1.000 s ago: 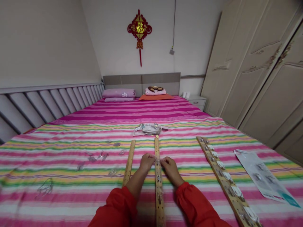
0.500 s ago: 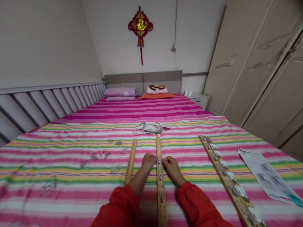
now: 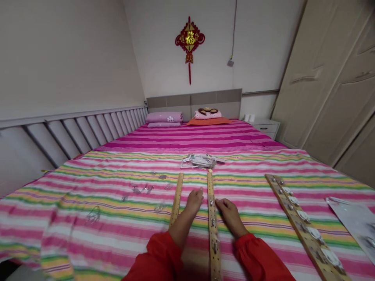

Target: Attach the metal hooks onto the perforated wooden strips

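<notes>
A narrow wooden strip with rows of holes (image 3: pixel 215 234) lies lengthwise between my hands, bearing several small metal hooks on clear backings. Left of it, a little apart from its edge, is my left hand (image 3: pixel 194 201), fingers drawn together; a tiny pale spot shows at the fingertips, too small to name. On the other side my right hand (image 3: pixel 230 214) is closed, thumb and forefinger close to the strip beside the uppermost hook (image 3: pixel 211 203). Whatever it may pinch is hidden. A second holed strip (image 3: pixel 177 199) lies left, partly behind my left forearm.
Loose clear hooks (image 3: pixel 143 190) are scattered on the striped bed cover (image 3: pixel 117 242) at left. Plastic packaging (image 3: pixel 200 160) lies beyond the strips. At right are a wider board (image 3: pixel 295 218) carrying white and metal hooks, and a clear hook pack (image 3: pixel 353 222).
My left hand has come away from the middle strip to the left. My right hand has drawn slightly back from the top hook. The whole view has shifted left, so things appear further right.
</notes>
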Motion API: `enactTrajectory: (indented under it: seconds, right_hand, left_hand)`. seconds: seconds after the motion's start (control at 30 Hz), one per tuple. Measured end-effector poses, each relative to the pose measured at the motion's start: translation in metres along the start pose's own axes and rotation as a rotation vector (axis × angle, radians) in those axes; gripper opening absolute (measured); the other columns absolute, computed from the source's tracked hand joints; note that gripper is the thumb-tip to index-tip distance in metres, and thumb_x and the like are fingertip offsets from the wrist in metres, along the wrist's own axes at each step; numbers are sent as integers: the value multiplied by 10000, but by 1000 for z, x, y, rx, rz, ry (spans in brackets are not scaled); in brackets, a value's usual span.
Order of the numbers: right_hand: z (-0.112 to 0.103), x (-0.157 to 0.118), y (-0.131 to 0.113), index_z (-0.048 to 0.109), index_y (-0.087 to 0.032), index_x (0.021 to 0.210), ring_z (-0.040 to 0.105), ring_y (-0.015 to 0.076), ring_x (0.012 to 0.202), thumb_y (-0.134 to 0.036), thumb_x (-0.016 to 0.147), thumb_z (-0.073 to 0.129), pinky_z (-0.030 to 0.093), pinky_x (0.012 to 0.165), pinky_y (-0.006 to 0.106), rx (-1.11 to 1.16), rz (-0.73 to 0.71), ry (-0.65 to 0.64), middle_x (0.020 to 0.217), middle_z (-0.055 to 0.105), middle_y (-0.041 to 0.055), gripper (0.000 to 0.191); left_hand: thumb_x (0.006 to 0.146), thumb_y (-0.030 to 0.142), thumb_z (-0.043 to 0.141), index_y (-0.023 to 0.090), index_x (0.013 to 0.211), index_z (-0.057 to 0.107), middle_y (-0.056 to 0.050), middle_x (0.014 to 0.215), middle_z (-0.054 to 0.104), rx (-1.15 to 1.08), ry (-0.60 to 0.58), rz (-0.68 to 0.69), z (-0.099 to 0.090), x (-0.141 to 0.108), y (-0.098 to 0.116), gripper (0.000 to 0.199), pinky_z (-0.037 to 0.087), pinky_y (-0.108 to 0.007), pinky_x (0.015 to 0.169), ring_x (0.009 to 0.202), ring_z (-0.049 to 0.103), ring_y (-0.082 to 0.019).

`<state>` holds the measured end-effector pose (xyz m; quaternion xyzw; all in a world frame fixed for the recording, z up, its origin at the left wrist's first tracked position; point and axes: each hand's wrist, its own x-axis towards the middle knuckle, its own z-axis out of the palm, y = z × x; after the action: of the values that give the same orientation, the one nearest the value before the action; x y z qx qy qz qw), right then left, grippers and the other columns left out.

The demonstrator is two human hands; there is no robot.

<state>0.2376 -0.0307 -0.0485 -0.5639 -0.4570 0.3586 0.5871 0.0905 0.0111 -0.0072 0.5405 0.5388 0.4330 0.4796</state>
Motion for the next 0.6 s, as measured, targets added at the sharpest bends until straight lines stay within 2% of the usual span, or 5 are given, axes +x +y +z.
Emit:
enactTrajectory:
  seconds: [0.17, 0.27, 0.33, 0.43, 0.6]
  right_hand:
    - [-6, -9, -10, 474, -221, 504, 275, 95, 393, -606, 654, 620, 209, 394, 256, 81, 40, -11, 391, 331, -86, 438]
    - [-8, -17, -18, 468, -228, 510, 238, 88, 359, -603, 672, 609, 170, 375, 256, 119, 61, -1, 364, 299, -97, 431]
    - [-9, -24, -24, 459, -231, 507, 231, 85, 354, -590, 675, 613, 160, 370, 253, 144, 82, 33, 365, 297, -98, 425]
    - [-11, -34, -38, 464, -225, 496, 258, 84, 368, -554, 639, 659, 175, 375, 246, 181, 114, 110, 387, 324, -89, 408]
    - [-15, -56, -62, 491, -214, 474, 271, 85, 399, -539, 584, 689, 187, 395, 247, 167, 134, 112, 418, 358, -72, 397]
  left_hand:
    - [650, 416, 612, 171, 787, 591, 19, 633, 553, -6, 179, 91, -76, -33, 0, 281, 403, -232, 579, 607, 517, -126]
    - [609, 385, 617, 170, 777, 598, 15, 640, 560, -12, 448, 134, -128, -49, -16, 273, 422, -244, 586, 616, 536, -138]
    - [560, 382, 640, 164, 772, 600, 8, 643, 579, -21, 546, 116, -153, -55, -30, 307, 442, -264, 597, 613, 551, -149]
    - [500, 388, 673, 152, 747, 617, -10, 636, 615, -2, 558, 79, -171, -55, -44, 346, 471, -304, 633, 623, 580, -174]
    - [518, 392, 670, 145, 684, 640, -28, 614, 644, 27, 492, 81, -168, -50, -50, 299, 467, -307, 623, 618, 595, -190]
